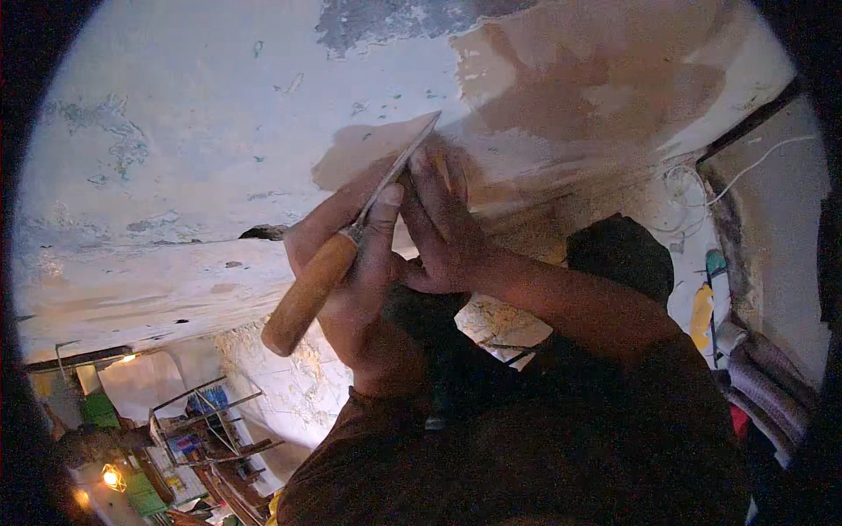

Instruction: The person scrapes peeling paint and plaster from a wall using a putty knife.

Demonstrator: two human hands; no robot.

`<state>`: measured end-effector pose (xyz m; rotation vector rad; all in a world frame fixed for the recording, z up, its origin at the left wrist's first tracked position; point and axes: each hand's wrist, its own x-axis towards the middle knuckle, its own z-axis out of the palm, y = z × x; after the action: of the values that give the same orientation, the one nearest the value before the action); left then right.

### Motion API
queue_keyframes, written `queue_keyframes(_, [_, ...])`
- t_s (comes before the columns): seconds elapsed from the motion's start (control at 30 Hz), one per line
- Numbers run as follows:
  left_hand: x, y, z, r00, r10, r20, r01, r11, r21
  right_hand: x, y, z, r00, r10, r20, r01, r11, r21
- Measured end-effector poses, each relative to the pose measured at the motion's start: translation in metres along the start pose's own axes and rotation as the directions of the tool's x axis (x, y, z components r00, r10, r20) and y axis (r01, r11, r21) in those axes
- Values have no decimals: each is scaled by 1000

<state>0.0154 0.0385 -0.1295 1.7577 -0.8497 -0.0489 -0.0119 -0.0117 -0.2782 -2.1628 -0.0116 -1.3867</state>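
Observation:
My left hand (346, 263) is closed around a trowel (309, 291), which has a rounded wooden handle and a narrow pointed blade seen nearly edge-on. The thumb lies along the metal neck, and the tip points up toward a pale, flaking plaster surface (202, 123). Close beside the blade is my right hand (443, 215), its fingers stretched upward and partly in shadow. Whether those fingers touch the blade or the plaster cannot be made out. A large brown smoothed patch (596, 96) covers the plaster at the upper right, with a smaller brown area just behind the blade.
A dark rounded shape (618, 259) is beyond my right forearm. At the right, a white cable (763, 162) hangs near rolled fabric (772, 377). Lower left are a metal frame (206, 416), a glowing caged lamp (112, 478) and cluttered boards. A dark hole (263, 232) breaks the plaster edge.

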Motion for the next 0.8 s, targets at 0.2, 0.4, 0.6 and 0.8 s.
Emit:
queue_keyframes(0.2, [-1,3,8,993,30,115,-27,999,-29,1,-1,1,984,146,105,-140,988,-57])
queue_keyframes(0.4, [-6,-1,0,995,78,67,-82,994,68,-2,-5,3,994,99,-54,-97,995,36])
queue_keyframes(0.6, [-3,-5,0,988,93,121,-102,993,66,-3,-8,5,994,105,4,-105,991,87])
queue_keyframes(0.8, [-6,-3,2,990,101,102,-109,991,79,-6,-4,7,996,67,-58,-63,996,68])
